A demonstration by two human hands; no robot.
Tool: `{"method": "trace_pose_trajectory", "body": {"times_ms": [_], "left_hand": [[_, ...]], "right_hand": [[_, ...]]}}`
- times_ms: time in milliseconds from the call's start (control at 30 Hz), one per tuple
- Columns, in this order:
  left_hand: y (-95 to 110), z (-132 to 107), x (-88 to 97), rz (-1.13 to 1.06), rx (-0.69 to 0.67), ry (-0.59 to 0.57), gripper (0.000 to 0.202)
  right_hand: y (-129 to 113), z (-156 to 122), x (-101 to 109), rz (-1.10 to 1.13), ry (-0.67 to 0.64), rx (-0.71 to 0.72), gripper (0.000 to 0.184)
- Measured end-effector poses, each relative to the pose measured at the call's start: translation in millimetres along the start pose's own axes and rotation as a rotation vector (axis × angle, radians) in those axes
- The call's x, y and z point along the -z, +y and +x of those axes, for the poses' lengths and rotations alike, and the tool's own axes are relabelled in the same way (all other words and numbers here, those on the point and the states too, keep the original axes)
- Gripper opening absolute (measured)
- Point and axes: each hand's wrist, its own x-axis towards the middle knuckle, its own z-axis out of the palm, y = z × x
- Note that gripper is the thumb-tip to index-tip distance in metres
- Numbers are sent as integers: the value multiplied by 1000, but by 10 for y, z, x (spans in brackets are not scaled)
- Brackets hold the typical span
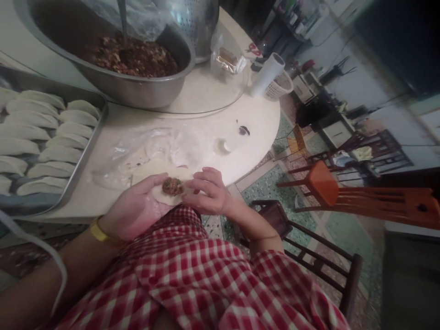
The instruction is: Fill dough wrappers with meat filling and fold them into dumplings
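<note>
My left hand point(135, 208) lies palm up and cradles a round dumpling wrapper point(164, 196) with a dab of dark meat filling point(172, 186) in its middle. My right hand point(208, 195) pinches the wrapper's right edge with curled fingers. Both hands hover over my lap, which is covered by red checked cloth, at the front edge of the round white table point(254, 123). A stack of flat wrappers point(154, 168) lies on the table just behind the hands.
A metal tray point(92, 137) at the left holds several folded dumplings point(51, 133). A large steel bowl point(137, 87) of filling stands behind, with a colander point(197, 23) and a paper roll point(266, 73). Wooden chairs point(323, 183) stand at the right.
</note>
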Motion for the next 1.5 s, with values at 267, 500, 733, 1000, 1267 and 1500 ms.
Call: {"method": "trace_pose_trajectory", "body": {"times_ms": [267, 500, 733, 1000, 1267, 1500], "left_hand": [[-36, 40, 94, 295, -169, 62, 23], [-94, 95, 187, 489, -296, 52, 31], [-91, 112, 316, 754, -404, 55, 34], [-72, 79, 229, 670, -390, 184, 38], [-77, 82, 111, 591, -360, 197, 37], [-118, 133, 236, 660, -422, 172, 41]], "right_hand": [[-161, -21, -163, -45, 104, -77, 12], [-283, -112, -290, -32, -113, -361, 24], [-352, 60, -301, -24, 81, -497, 16], [-394, 74, -366, 74, 67, -634, 12], [-413, 252, -404, 187, 319, -647, 7], [-402, 254, -484, 198, 334, -729, 6]]}}
